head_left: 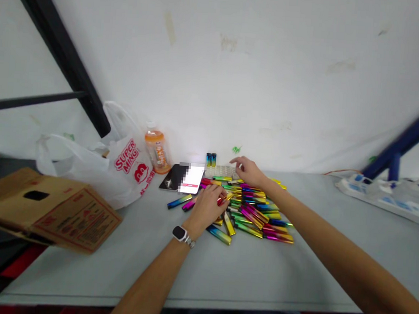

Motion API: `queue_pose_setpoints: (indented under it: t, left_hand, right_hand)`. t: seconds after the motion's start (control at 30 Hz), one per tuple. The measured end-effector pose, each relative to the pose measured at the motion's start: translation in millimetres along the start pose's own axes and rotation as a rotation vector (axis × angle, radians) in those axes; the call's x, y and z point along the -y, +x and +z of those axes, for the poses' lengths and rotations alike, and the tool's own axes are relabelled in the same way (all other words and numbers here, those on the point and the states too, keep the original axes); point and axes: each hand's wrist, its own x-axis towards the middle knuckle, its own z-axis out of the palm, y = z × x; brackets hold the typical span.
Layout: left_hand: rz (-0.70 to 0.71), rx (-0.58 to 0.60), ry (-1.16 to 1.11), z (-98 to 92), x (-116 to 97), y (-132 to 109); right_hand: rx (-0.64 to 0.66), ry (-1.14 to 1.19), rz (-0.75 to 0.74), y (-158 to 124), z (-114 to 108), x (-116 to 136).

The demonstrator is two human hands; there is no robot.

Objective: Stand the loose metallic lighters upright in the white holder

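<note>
My left hand (209, 202), with a watch (180, 233) on its wrist, rests on the left part of a heap of slim, shiny two-coloured tubes (250, 212). Its fingers are curled around a red-and-gold tube (227, 198). Behind the heap, my right hand (247, 170) hovers over a pale tray with a pattern of small holes (220, 171). Its index finger stretches out to the left, apart from the bent fingers, and nothing shows in its grasp. Two blue-and-gold tubes (211, 160) stand upright at the tray's back left, near the wall.
Left of the heap lies a tablet-like device (172, 177) with a lit screen beside it. An orange drink bottle (158, 148), a white plastic bag (122, 170) and an open cardboard box (76, 214) stand farther left. A power strip (389, 198) lies at the right.
</note>
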Motion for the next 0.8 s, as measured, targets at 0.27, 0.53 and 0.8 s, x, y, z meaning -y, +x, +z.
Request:
queue_pose_setpoints:
  t: [0.27, 0.53, 0.8]
  left_hand:
    - [0.025, -0.015, -0.02, 5.5, -3, 11]
    - [0.151, 0.023, 0.07, 17.0, -26, 48]
    - [0.146, -0.042, 0.041, 28.3, -27, 42]
  right_hand:
    - [0.111, -0.02, 0.066, -103, -34, -14]
    - [0.167, -0.176, 0.068, -102, -49, -10]
    - [0.323, -0.297, -0.037, -86, -46, 1]
